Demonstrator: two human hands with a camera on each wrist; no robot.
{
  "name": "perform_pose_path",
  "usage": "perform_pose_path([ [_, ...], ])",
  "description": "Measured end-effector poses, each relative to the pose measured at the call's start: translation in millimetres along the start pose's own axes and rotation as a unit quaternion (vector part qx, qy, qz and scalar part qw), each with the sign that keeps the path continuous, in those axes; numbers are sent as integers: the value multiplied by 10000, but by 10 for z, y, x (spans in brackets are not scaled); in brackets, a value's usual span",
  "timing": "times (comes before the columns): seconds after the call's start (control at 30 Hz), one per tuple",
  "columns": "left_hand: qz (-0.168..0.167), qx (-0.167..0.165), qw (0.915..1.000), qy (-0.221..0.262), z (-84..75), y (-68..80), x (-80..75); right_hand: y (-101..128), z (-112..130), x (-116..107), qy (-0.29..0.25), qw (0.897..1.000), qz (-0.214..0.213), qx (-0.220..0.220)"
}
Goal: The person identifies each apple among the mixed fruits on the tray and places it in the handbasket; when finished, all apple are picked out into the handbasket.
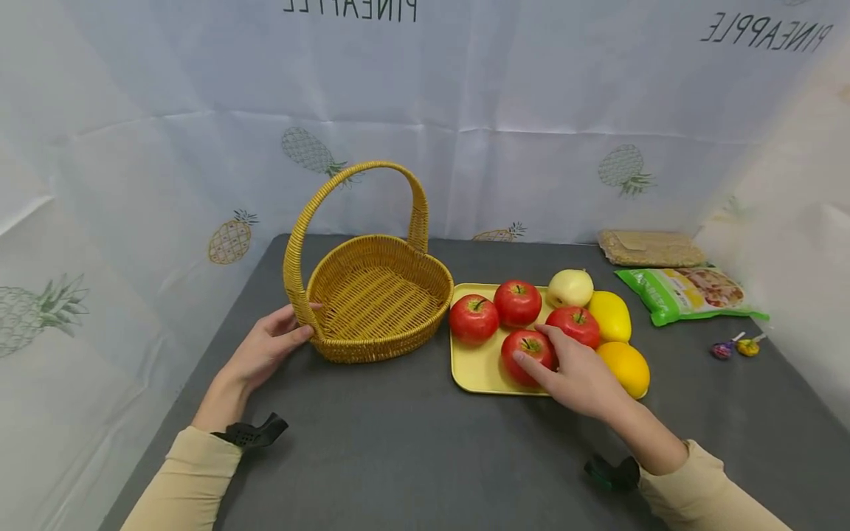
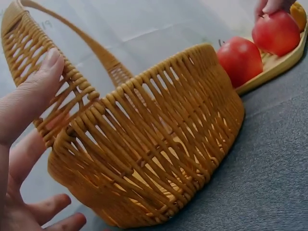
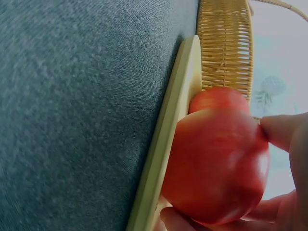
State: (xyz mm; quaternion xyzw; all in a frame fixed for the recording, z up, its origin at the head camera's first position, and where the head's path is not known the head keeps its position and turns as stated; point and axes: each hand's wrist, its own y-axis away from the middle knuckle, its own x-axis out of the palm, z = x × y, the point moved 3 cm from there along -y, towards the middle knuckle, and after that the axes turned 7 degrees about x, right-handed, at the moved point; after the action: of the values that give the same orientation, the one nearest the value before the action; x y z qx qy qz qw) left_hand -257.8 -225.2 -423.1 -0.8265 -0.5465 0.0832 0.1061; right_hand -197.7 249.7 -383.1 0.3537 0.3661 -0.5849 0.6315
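Behind the basket (image 1: 372, 349), mirrored "PINEAPPLE" lettering (image 1: 350, 9)

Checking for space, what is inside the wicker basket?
Only the woven floor and far wall show inside the basket, plus a fingertip of the left hand at the handle. The near rim hides the strip just behind it.

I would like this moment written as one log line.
left hand: holds basket at handle | right hand : grips nearest apple | other apples: on tray
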Motion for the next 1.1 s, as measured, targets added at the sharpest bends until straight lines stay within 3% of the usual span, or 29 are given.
perform_pose_path([
  [0.23,309,118,9985,447,82,21,0,7,-30,54,-50,9994,289,194],
  [0.47,217,279,9940,1031,125,74,45,-16,-72,108,-443,9972,531,295],
  [0.77,-3,151,9957,912,126,64,85,-48,-33,100,-648,9968,376,284],
  [1.1,-62,172,9972,729,124,96,83,-90,186,-47,-1102,9933,337,73],
])
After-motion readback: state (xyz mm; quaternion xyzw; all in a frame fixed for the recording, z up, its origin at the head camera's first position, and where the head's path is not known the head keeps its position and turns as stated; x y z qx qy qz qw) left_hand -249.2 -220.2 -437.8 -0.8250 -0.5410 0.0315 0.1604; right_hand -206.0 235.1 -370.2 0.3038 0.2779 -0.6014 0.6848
